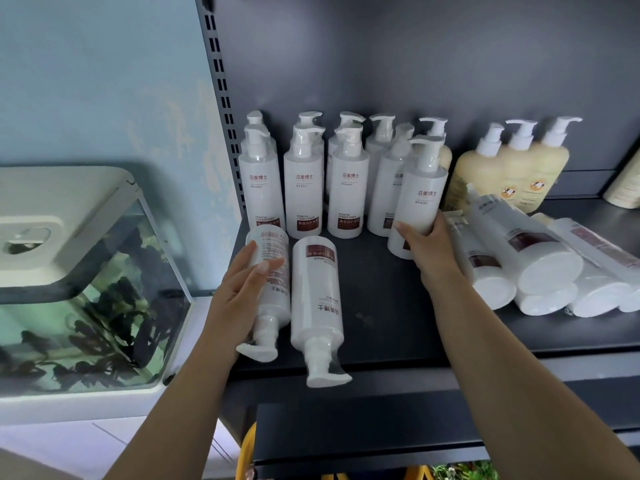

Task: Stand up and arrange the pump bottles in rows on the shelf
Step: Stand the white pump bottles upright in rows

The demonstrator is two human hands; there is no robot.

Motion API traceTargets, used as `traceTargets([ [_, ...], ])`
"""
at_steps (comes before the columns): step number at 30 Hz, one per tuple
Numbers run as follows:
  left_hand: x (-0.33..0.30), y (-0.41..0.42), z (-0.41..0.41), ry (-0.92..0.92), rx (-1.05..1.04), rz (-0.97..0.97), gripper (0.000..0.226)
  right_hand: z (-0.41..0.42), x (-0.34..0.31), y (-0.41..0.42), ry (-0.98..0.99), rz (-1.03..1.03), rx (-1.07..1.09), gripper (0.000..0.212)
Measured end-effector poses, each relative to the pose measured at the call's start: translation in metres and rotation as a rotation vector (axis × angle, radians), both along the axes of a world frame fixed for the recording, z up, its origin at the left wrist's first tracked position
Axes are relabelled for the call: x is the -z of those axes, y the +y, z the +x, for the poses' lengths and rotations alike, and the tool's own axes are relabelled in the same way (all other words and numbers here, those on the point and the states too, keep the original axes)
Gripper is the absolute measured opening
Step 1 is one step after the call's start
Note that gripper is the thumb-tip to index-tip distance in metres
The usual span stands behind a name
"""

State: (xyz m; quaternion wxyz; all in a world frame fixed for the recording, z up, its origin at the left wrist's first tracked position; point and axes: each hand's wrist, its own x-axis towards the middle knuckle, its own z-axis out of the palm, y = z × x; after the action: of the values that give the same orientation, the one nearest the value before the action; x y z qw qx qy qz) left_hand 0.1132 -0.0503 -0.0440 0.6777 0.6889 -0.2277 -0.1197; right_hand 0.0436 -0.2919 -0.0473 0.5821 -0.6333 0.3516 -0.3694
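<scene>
Dark grey shelf [398,306] with a grey back panel; slotted upright [221,98] at its left edge, pale blue wall beyond. Fish tank [86,271] with a cream lid at 9 o'clock, beside the shelf and apart from the bottles.

Standing white bottles [304,188]: two rows at 12 o'clock against the back, pumps up, labels facing out. Cream bottles [519,168]: three upright at 1 o'clock, close behind the pile. Pile of white bottles [540,258]: lying at 3 o'clock, flat bases toward the front edge, crowding the space right of the right hand.

Tilted bottle [420,202]: near upright, leaning slightly, pump up, base on the shelf in front of the rows. Right hand [427,244] holds its lower part, fingers curled round it.

Left-hand bottle [273,271]: lying at 8 o'clock, long axis front to back, pump toward the front edge. Left hand [242,289] rests over it, fingers wrapped loosely round it.

Lying bottle [317,306]: just beside it, parallel, pump overhanging the front edge.
</scene>
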Motion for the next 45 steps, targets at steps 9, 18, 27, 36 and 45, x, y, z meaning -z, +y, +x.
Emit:
traceTargets([
  [9, 0.004, -0.001, 0.002, 0.026, -0.022, -0.007, 0.027, -0.007, 0.008, 0.009, 0.195, -0.073, 0.081, 0.042],
  [18, 0.007, 0.0, 0.004, 0.022, -0.025, -0.01, 0.029, -0.006, 0.007, 0.002, 0.268, -0.166, 0.028, 0.053],
  [27, 0.005, 0.01, 0.0, -0.071, -0.127, 0.059, 0.02, -0.025, -0.005, 0.038, 0.277, -0.223, 0.036, 0.051],
  [36, 0.017, 0.058, 0.012, -0.557, 0.02, 0.4, 0.036, -0.035, -0.019, 0.106, 0.167, -0.413, -0.596, 0.033],
  [45, -0.013, 0.06, 0.044, -0.663, 0.439, 0.75, 0.086, -0.01, -0.016, 0.101, 0.348, -0.795, -0.848, 0.039],
])
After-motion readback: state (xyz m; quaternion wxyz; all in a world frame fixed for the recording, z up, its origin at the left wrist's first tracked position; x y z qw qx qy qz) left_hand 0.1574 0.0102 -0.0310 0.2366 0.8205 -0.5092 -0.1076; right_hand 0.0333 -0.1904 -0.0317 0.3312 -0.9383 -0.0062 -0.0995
